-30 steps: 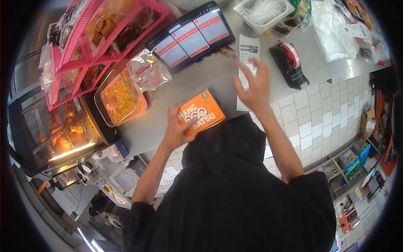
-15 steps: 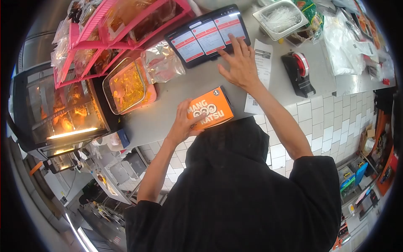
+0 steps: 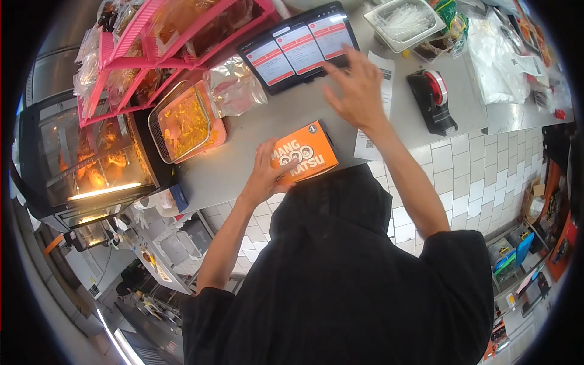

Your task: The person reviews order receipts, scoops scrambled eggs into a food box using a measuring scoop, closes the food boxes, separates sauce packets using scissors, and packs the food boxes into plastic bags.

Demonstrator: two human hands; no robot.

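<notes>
An orange "Mang Katsu" box (image 3: 311,146) sits at the front edge of the steel counter. Its left end is gripped by my left hand (image 3: 267,173), with the thumb across the top. Over the lower right corner of a dark-framed tablet (image 3: 299,52) is my right hand (image 3: 360,91), slightly blurred, fingers spread and holding nothing. The tablet shows three columns with red bars. Whether a fingertip touches the screen I cannot tell. Partly behind my right hand and wrist lies a long printed receipt (image 3: 384,100).
A tape dispenser (image 3: 433,100) stands right of the receipt, below a metal tub of clear plastic pieces (image 3: 404,27). To the left are a wire basket of yellow crumbs (image 3: 182,121), a pink rack (image 3: 134,55) and a lit food warmer (image 3: 91,158). Plastic bags (image 3: 499,67) lie far right.
My right hand has drawn back slightly to the right and down from the tablet's right column. My left hand stays on the box, which has hardly moved.
</notes>
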